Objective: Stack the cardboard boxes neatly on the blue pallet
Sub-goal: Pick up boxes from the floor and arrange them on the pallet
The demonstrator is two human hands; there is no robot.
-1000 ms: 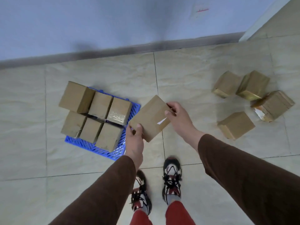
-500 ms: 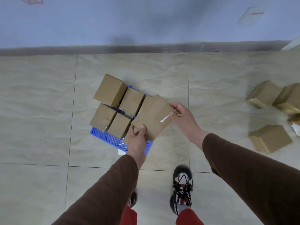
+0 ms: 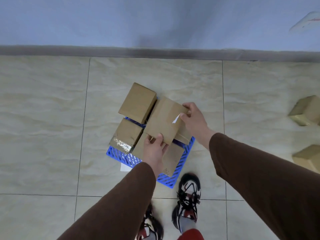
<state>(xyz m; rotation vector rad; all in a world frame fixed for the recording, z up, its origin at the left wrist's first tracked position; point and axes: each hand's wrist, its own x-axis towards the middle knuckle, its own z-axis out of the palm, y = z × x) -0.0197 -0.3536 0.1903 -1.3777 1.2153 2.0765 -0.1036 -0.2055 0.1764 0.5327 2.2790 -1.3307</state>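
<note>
A cardboard box sits at the centre of the frame, held above the blue pallet by both hands: the left hand pinches its near corner with the thumb on top, and the right hand grips its far right corner beside a white scrap of label. Under and around it, boxes already cover the pallet, with a raised box at upper left and a taped box just below that one. The step in hand looks like placing this box as part of a second layer; the next move probably calls for squaring it against the raised box and lowering it flat so the edges line up. The held box and the left forearm hide much of the lower layer, so its count and gaps cannot be read. More boxes lie on the floor at the right edge, cut off by the frame.
</note>
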